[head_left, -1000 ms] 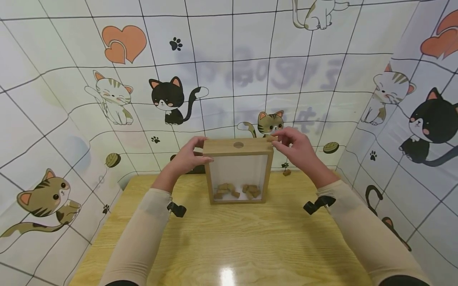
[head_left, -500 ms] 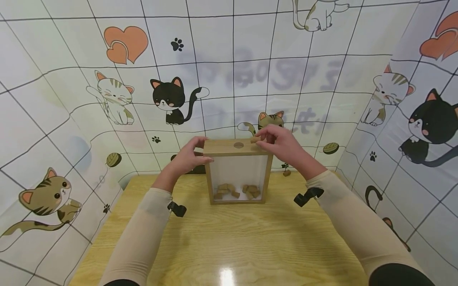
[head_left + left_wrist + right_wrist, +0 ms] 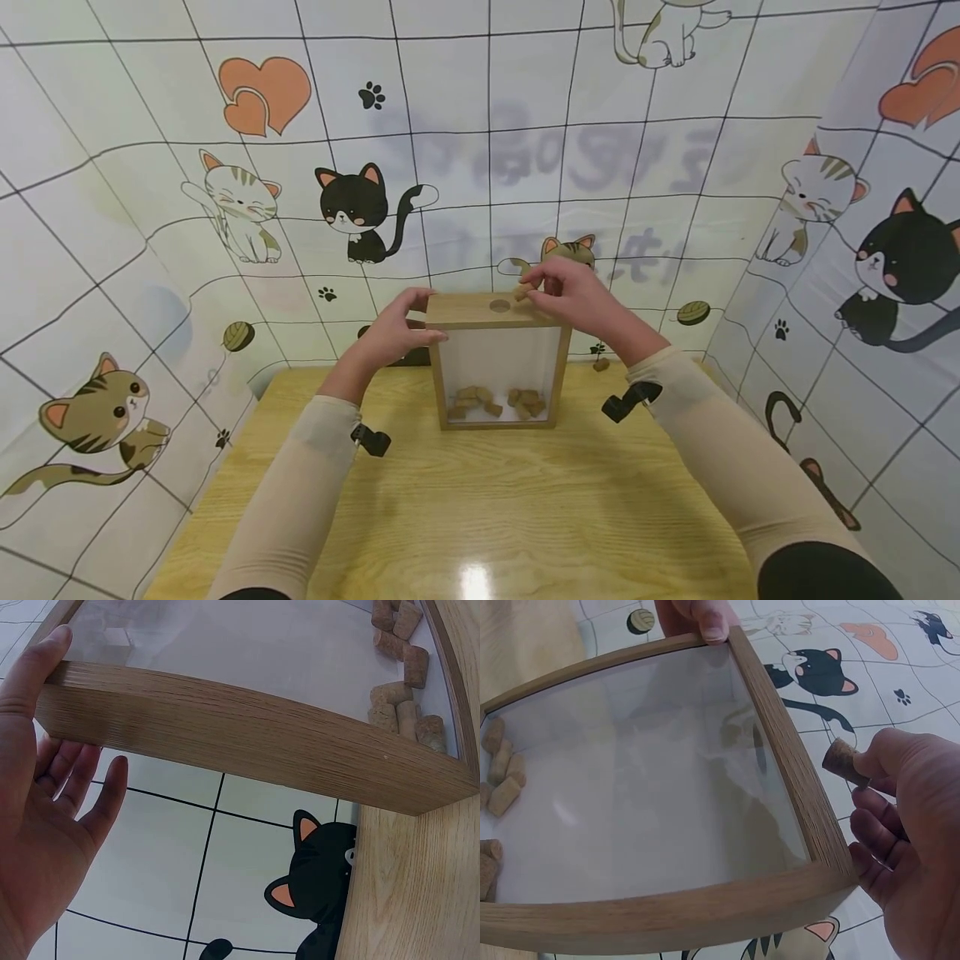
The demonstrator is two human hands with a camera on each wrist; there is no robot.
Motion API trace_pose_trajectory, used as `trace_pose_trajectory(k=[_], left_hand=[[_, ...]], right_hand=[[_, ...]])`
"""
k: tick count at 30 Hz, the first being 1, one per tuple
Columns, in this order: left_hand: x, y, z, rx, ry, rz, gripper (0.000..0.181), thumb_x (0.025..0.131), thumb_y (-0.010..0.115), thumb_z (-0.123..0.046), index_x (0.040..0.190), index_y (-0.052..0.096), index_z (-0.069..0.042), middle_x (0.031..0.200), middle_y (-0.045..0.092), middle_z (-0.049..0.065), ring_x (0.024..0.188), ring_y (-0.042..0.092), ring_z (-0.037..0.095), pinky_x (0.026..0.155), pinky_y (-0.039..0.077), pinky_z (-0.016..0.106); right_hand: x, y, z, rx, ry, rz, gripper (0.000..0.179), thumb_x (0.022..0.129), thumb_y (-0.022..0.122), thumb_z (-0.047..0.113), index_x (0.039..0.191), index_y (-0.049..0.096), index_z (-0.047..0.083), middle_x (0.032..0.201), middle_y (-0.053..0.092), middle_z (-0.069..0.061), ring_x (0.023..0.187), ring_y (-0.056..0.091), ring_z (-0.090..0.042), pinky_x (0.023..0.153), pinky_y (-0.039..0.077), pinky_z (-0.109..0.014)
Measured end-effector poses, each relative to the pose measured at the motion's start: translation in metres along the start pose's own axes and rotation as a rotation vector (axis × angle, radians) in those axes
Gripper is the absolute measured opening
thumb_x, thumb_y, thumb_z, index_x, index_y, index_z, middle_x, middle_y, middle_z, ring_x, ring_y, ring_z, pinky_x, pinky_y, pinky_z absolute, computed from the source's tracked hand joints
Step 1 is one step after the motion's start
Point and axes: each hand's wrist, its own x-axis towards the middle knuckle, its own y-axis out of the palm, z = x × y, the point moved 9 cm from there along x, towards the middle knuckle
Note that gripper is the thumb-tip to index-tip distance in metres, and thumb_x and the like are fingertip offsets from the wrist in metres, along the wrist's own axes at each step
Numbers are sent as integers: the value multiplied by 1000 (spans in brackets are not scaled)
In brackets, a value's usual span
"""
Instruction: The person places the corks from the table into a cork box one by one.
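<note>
A shallow wooden box (image 3: 459, 309) with a clear front stands upright on the table, a round hole (image 3: 499, 306) in its top. My left hand (image 3: 397, 330) grips its upper left corner, thumb at the front edge and fingers behind, as the left wrist view shows. Above the top, just right of the hole, my right hand (image 3: 581, 298) pinches a cork (image 3: 841, 760) between thumb and fingertips. The cork is tilted and clear of the wood in the right wrist view. Several corks (image 3: 416, 666) lie in two heaps at the bottom inside the box.
A small brown piece (image 3: 602, 364) lies near the table's far edge, right of the box. The wood-grain table (image 3: 480, 500) stretches in front. A white cloth (image 3: 450, 167) printed with cats and a grid hangs close behind and at both sides.
My right hand has moved left along the box top with the cork, from its right corner to beside the hole. The cork is now more tilted. My left hand stays in place.
</note>
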Motion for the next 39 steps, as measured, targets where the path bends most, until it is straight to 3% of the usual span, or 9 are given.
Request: trace_pose_trajectory(k=[19, 39], left_hand=[[1, 1, 0, -22, -6, 13, 83, 94, 92, -21, 162, 45, -16, 142, 55, 14, 124, 66, 42, 100, 61, 51], [2, 0, 2, -5, -11, 11, 85, 94, 93, -24, 163, 44, -17, 144, 54, 13, 126, 65, 42, 102, 60, 54]], right_hand=[[21, 28, 4, -69, -64, 82, 24, 107, 71, 6, 130, 78, 6, 109, 64, -6, 83, 57, -22, 75, 51, -38], [22, 32, 2, -60, -57, 82, 24, 105, 75, 8, 129, 78, 6, 109, 66, -6, 85, 60, -21, 77, 53, -39]])
